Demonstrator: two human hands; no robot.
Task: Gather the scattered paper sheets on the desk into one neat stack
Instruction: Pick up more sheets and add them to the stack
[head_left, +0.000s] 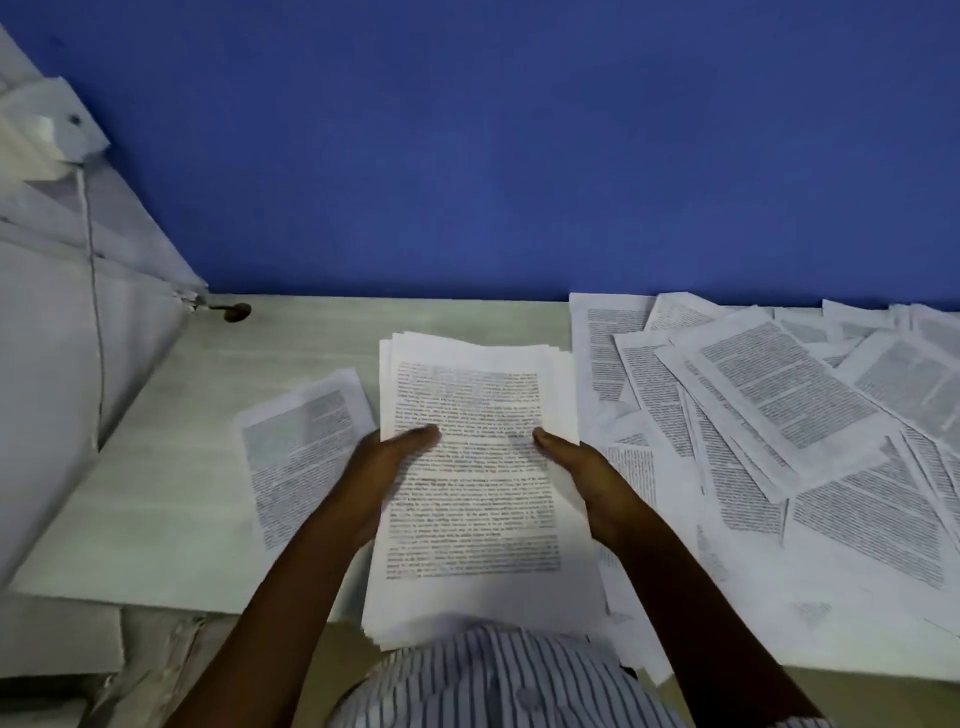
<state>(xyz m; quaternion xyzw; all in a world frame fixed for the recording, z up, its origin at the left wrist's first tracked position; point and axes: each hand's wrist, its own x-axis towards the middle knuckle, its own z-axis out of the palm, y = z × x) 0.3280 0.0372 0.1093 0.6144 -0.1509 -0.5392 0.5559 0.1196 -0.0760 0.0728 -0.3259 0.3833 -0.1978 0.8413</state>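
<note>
Two hands clasp the thick stack of white printed paper sheets (470, 467) between them: my left hand (387, 467) presses its left edge, my right hand (582, 478) its right edge, thumbs lying on the top page. That grip is closed on the stack, palms squeezing inward. The stack's near end overhangs the pale wooden surface (171, 493) toward my striped shirt (498, 680), and its edges look ragged, so I judge I am squaring up what is already gathered. Just left of the stack lies one loose printed sheet (304, 452), tilted. Right of the stack a wide overlapping spread of scattered printed sheets (779, 415) runs back to the blue wall (493, 156), so much of the work remains. Next I should tap the stack even, then draw in the single sheet and the spread. How deep the spread is I cannot tell; it is cut off at the right edge. Print is too blurred to read.
</note>
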